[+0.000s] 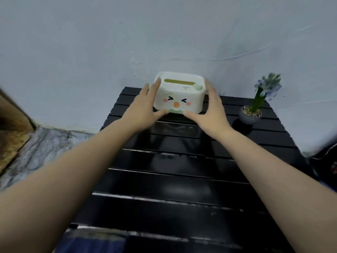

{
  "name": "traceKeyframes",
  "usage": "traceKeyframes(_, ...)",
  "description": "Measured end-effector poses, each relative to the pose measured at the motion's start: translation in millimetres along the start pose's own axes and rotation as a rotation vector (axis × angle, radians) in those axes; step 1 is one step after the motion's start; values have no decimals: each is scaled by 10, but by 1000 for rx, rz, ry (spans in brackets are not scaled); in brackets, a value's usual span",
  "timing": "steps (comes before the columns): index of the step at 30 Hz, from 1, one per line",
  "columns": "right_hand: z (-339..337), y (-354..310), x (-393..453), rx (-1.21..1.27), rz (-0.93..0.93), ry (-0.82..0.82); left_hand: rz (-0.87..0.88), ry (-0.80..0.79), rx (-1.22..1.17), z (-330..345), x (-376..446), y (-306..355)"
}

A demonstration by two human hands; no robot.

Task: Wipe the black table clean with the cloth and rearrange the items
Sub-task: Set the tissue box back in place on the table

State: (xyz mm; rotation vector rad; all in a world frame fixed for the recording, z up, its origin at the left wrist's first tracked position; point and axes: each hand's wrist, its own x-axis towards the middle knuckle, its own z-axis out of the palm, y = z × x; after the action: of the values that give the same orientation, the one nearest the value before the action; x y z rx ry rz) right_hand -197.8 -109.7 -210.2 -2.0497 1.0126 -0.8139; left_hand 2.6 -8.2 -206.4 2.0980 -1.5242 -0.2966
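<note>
A white tissue box (179, 96) with a cartoon face and a yellow slot on top stands at the far middle of the black slatted table (175, 181), close to the wall. My left hand (144, 108) presses against its left side, thumb under the front edge. My right hand (209, 110) clasps its right side the same way. Both arms stretch out over the table. No cloth is visible.
A small grey pot with a blue-flowered plant (255, 106) stands at the table's far right corner. A pale wall (127, 42) runs directly behind the table. Marbled floor (42, 148) lies to the left, dark items (328, 161) at the right edge.
</note>
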Motion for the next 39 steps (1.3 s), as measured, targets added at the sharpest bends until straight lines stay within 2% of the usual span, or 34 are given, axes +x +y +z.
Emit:
traceKeyframes(5, 100, 287, 351, 105, 27, 2, -4, 9, -222, 130, 371, -178)
traceKeyframes(9, 159, 356, 390, 164, 20, 25, -49, 85, -306, 221, 410, -199)
traceKeyframes(16, 23, 80, 134, 188, -1, 56, -17, 149, -327, 69, 113, -36)
traceKeyframes(23, -151, -245, -499, 240, -16, 55, 43, 179, -332, -172, -512, 114)
traceKeyframes(30, -4, -115, -984, 313, 16, 15, -23, 164, -351, -4, -1062, 14)
traceKeyframes(35, 69, -30, -1033, 302, 24, -23, -43, 148, -409, 85, -1153, -37)
traceKeyframes(39, 25, -8, -1009, 268, 34, -76, -14, 93, -366, 6, -1154, -24)
